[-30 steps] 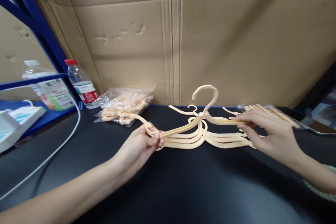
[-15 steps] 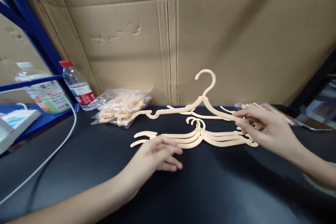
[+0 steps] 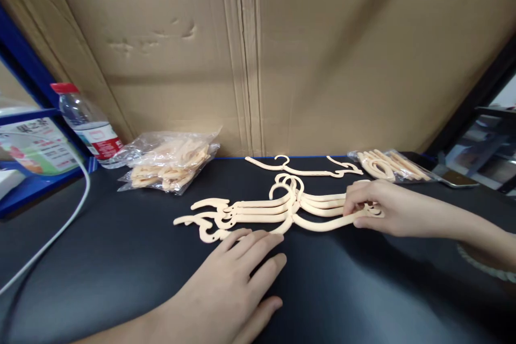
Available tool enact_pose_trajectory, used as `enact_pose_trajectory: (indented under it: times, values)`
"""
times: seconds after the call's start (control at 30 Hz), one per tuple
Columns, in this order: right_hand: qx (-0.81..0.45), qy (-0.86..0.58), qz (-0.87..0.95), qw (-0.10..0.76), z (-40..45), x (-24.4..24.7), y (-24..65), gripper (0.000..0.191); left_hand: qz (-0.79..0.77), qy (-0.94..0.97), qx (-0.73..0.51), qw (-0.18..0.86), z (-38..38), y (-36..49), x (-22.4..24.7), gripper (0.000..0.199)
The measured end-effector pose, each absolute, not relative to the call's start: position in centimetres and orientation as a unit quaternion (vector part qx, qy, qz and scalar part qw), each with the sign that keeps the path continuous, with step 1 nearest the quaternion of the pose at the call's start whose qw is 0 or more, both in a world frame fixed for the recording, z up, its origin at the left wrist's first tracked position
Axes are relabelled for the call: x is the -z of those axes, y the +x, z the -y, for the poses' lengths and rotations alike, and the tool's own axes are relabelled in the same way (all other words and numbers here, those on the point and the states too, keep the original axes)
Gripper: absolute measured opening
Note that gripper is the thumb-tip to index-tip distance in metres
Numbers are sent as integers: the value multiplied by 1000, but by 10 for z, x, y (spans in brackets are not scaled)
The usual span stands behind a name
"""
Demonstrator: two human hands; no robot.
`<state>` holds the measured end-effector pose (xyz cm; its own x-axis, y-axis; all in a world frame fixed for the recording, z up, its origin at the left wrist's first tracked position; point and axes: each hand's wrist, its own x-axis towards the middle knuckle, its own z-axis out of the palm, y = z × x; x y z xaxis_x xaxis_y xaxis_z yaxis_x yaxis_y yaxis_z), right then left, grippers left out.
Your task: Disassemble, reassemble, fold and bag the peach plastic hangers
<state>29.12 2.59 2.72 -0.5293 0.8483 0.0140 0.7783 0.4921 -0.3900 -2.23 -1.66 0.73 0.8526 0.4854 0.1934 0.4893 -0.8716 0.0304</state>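
Observation:
Several beige plastic clothes hangers (image 3: 262, 218) lie stacked flat on the black table (image 3: 133, 263), their hooks pointing away from me. The front clothes hanger (image 3: 324, 224) lies nearest me, against the stack, with its hook overlapping the other hooks. My right hand (image 3: 381, 204) is closed on the right end of this front hanger, thumb in front and fingers behind. Palm down, my left hand (image 3: 237, 274) has its fingers stretched out. Its fingertips reach the left arm of the front hanger and hide part of it; whether they touch is hard to tell.
Behind the stack lies another beige hanger (image 3: 306, 172). Clear bags of hanger parts lie at the back left (image 3: 173, 166) and right (image 3: 397, 165). A red-capped bottle (image 3: 94, 134) and a white cable (image 3: 64, 226) are on the left. A cardboard wall (image 3: 322, 54) closes off the back.
My right hand has lowered the raised hanger onto the front of the stack. My left hand has come nearer and turned palm down with spread fingers. The view has shifted right.

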Motion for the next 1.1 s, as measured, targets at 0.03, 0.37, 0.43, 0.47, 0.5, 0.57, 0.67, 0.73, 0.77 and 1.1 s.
enact_pose_trajectory:
  times: [0.03,0.37,0.43,0.47,0.5,0.57,0.67,0.73,0.77,1.1]
  values:
    - [-166,-472,861,93,-25,-28,292,10,252,-963,90,5,16,-22,-7,38]
    - [-110,-507,853,47,-32,-20,299,9,269,-958,89,-46,8,-25,-3,42]
    - [-96,-513,852,48,-34,-19,300,9,277,-956,88,-42,7,-26,-1,43]
    - [-87,-515,851,51,-34,-18,300,9,280,-955,88,-38,8,-26,0,43]
    - [-78,-517,851,53,-34,-18,299,9,281,-955,87,-33,8,-27,0,43]
    - [-64,-520,850,57,-34,-19,298,7,280,-956,83,-29,9,-28,0,44]
    - [-70,-515,852,63,-32,-19,296,5,275,-957,86,-35,10,-27,-2,44]
    - [-77,-514,852,68,-30,-19,294,8,276,-956,93,-43,10,-27,-3,44]
    - [-79,-514,851,69,-30,-18,293,9,275,-956,93,-48,10,-26,-4,44]
    - [-70,-532,841,71,-31,-17,290,7,282,-951,105,-76,8,-29,0,45]
